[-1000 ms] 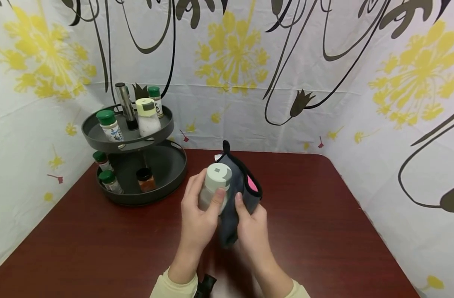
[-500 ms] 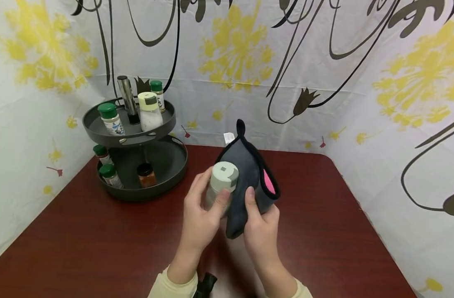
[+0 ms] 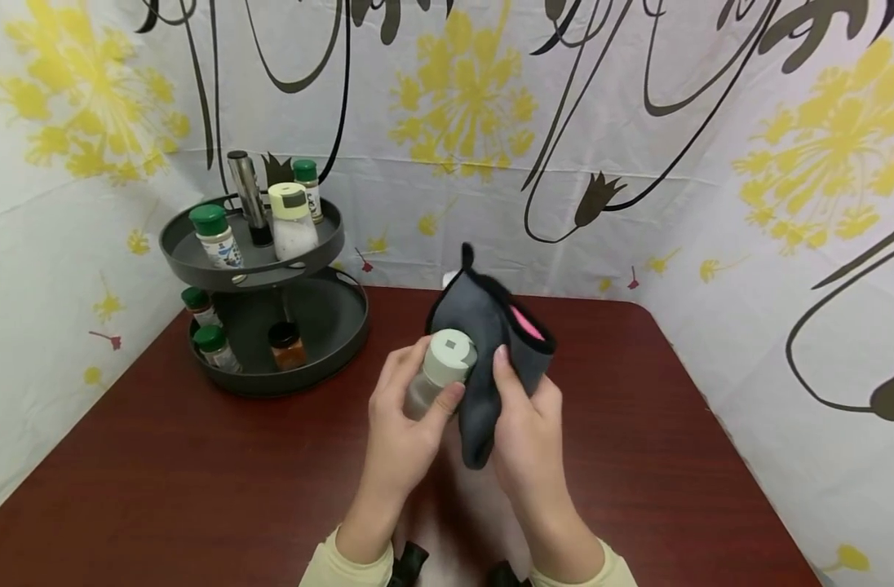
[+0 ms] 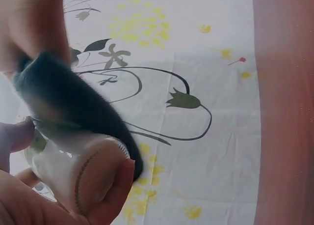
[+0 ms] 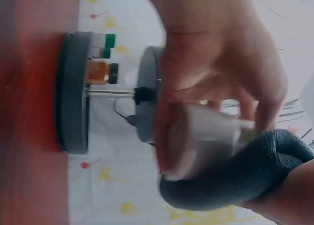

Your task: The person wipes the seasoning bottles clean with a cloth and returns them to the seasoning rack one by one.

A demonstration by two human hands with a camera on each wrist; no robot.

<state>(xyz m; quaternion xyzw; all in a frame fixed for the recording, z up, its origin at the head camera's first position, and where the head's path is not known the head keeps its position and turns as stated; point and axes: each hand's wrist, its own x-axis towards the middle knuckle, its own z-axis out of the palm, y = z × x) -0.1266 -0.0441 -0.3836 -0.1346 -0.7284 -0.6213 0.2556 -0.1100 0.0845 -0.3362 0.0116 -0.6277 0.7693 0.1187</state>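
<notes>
Over the middle of the table my left hand (image 3: 401, 436) grips a shaker bottle (image 3: 447, 360) with a pale green cap and clear body, tilted to the right. In the left wrist view, its round base (image 4: 100, 173) faces the camera. My right hand (image 3: 528, 428) holds a folded grey cloth (image 3: 476, 314), thumb on the near side. The cloth has black edging, a hanging loop and a pink patch at its opening. It lies against the bottle's right side. In the right wrist view, the dark cloth (image 5: 235, 176) wraps along the bottle (image 5: 206, 139).
A two-tier black turntable rack (image 3: 271, 381) stands at the back left. Its upper tier carries a green-capped jar (image 3: 215, 236), a yellow-capped shaker (image 3: 293, 224) and a silver grinder (image 3: 247, 196). More small jars sit below. Patterned cloth walls enclose the dark red table (image 3: 638, 456).
Both hands have moved slightly right with the bottle and cloth. The cloth rose and spread, then tipped, showing less of its pink patch than half a second ago.
</notes>
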